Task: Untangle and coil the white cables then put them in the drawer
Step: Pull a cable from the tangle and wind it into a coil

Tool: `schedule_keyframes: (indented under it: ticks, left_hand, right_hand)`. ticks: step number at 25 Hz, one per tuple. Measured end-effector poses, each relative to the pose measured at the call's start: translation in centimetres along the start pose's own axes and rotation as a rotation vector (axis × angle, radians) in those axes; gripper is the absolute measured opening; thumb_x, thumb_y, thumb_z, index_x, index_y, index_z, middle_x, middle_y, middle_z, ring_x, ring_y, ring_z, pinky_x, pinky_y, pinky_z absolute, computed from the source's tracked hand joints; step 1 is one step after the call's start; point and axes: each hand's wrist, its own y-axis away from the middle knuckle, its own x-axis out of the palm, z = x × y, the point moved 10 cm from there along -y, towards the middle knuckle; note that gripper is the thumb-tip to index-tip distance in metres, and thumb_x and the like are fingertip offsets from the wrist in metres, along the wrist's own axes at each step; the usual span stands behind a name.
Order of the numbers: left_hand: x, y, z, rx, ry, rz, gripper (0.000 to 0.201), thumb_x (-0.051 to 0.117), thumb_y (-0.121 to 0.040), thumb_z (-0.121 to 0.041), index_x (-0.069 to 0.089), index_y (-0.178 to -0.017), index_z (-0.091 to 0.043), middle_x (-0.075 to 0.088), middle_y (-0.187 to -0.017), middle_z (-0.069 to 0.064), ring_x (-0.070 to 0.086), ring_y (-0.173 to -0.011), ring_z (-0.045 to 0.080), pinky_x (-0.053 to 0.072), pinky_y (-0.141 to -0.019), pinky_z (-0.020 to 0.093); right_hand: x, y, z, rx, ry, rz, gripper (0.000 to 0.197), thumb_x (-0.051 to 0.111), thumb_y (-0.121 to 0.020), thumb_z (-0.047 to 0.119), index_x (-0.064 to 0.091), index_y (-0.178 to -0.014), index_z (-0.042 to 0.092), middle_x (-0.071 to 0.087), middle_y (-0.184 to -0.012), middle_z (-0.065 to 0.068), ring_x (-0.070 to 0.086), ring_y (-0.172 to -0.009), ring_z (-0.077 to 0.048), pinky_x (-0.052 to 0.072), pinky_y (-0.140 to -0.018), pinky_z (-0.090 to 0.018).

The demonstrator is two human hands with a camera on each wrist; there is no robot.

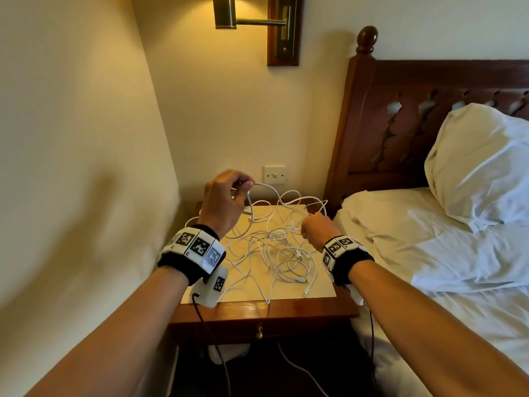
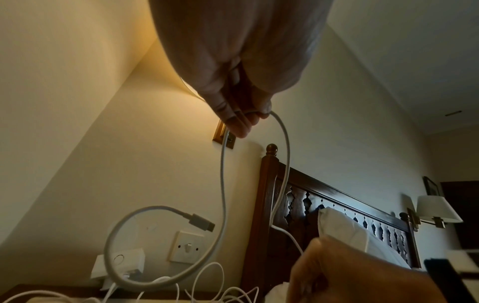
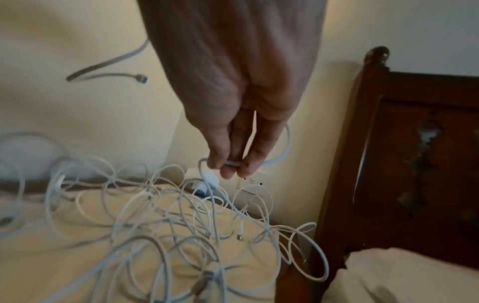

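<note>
**Bedside corner: two hands lifting strands from a cable tangle**

A cream-walled corner beside a bed [image 1: 429, 253] with a carved wooden headboard [image 1: 429, 110] and a white pillow [image 1: 481, 161]; a brass wall lamp [image 1: 252, 15] is lit above, and a wall switch [image 1: 274, 175] sits low on the wall. The wooden bench [image 1: 263, 310] carries a pale mat [image 1: 320, 287] on which the white cables [image 1: 274, 247] lie in a loose tangle, connectors showing at its near edge. The drawer [image 1: 259, 330], with a brass knob, is closed below. The left hand [image 1: 223, 202], raised above the bench, pinches one cable strand between thumb and fingertips [image 2: 241, 125]; its plug end [image 2: 202, 222] curls free below. The right hand [image 1: 317, 230], lower and nearer the bed, has its fingers [image 3: 228, 162] closed on another strand that trails into the tangle.
</note>
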Motion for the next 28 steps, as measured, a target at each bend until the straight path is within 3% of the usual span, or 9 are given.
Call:
schedule_keyframes:
  ticks: [3,7,10,15,19,23,25,28]
  left_hand:
    - [1.0,0.5,0.0,-0.016,0.012,0.036,0.005,0.064,-0.09,-0.01,0.069,-0.091,-0.011,0.063,-0.084,-0.004,0.062,-0.072,0.012,0.051,-0.068,0.023]
    - [1.5,0.7,-0.3,-0.017,0.001,0.068,0.006,0.065,-0.089,-0.009,0.07,-0.09,-0.012,0.06,-0.08,-0.011,0.058,-0.069,0.003,0.046,-0.066,0.013]
    - [2.0,1.1,-0.6,-0.048,0.006,0.137,0.007,0.064,-0.09,-0.009,0.07,-0.091,-0.012,0.056,-0.075,-0.019,0.055,-0.066,-0.002,0.042,-0.062,0.006]
    - [3.1,2.4,-0.5,-0.064,0.024,0.185,0.008,0.063,-0.091,-0.008,0.07,-0.089,-0.012,0.057,-0.074,-0.014,0.055,-0.064,-0.003,0.041,-0.061,0.006]
    - [4.3,3.2,0.3,-0.083,-0.006,0.21,0.006,0.065,-0.089,-0.007,0.07,-0.09,-0.005,0.059,-0.076,-0.01,0.054,-0.063,-0.005,0.041,-0.061,0.003]
    - [5.7,3.4,1.0,-0.078,-0.07,0.213,0.006,0.066,-0.089,-0.008,0.071,-0.089,-0.006,0.067,-0.086,0.0,0.055,-0.071,0.005,0.037,-0.063,0.0]
    - [6.3,3.4,1.8,-0.089,-0.092,0.203,0.006,0.066,-0.088,-0.009,0.072,-0.088,-0.007,0.069,-0.088,0.0,0.056,-0.074,0.007,0.037,-0.067,0.003]
    - [7.3,3.6,3.4,-0.122,-0.093,0.178,0.005,0.067,-0.088,-0.008,0.072,-0.087,-0.009,0.071,-0.089,0.003,0.06,-0.076,0.011,0.048,-0.073,0.02]
  right_hand:
    - [-0.4,0.0,-0.6,0.046,-0.145,-0.072,0.02,0.057,-0.09,-0.001,0.075,-0.094,0.006,0.074,-0.095,-0.009,0.069,-0.09,-0.022,0.049,-0.077,-0.025]
    - [0.3,0.7,-1.4,0.11,-0.222,-0.1,0.014,0.064,-0.088,0.004,0.076,-0.093,0.007,0.074,-0.095,-0.007,0.068,-0.09,-0.019,0.045,-0.071,-0.022]
    - [0.9,0.8,-2.5,0.16,-0.249,-0.089,0.007,0.072,-0.083,0.008,0.077,-0.087,0.009,0.075,-0.091,-0.009,0.069,-0.089,-0.021,0.054,-0.075,-0.028]
    - [3.4,1.9,-3.7,0.21,-0.226,-0.036,0.007,0.081,-0.077,0.016,0.078,-0.082,0.012,0.074,-0.088,-0.008,0.069,-0.086,-0.022,0.057,-0.079,-0.033]
    - [3.3,1.9,-5.2,0.261,-0.194,-0.094,0.007,0.076,-0.08,0.016,0.078,-0.085,0.013,0.074,-0.09,-0.007,0.069,-0.087,-0.024,0.057,-0.079,-0.034]
    - [3.9,2.4,-6.8,0.304,-0.199,-0.114,0.015,0.059,-0.086,0.008,0.074,-0.09,0.01,0.07,-0.092,-0.011,0.067,-0.089,-0.031,0.054,-0.075,-0.034]
    - [4.8,2.4,-7.4,0.306,-0.226,-0.118,0.022,0.053,-0.087,0.003,0.073,-0.093,0.011,0.066,-0.091,-0.01,0.066,-0.09,-0.033,0.054,-0.077,-0.035]
    - [5.8,2.3,-7.1,0.153,-0.255,-0.142,0.036,0.056,-0.08,-0.004,0.072,-0.102,0.019,0.069,-0.1,-0.002,0.067,-0.092,-0.027,0.056,-0.078,-0.039]
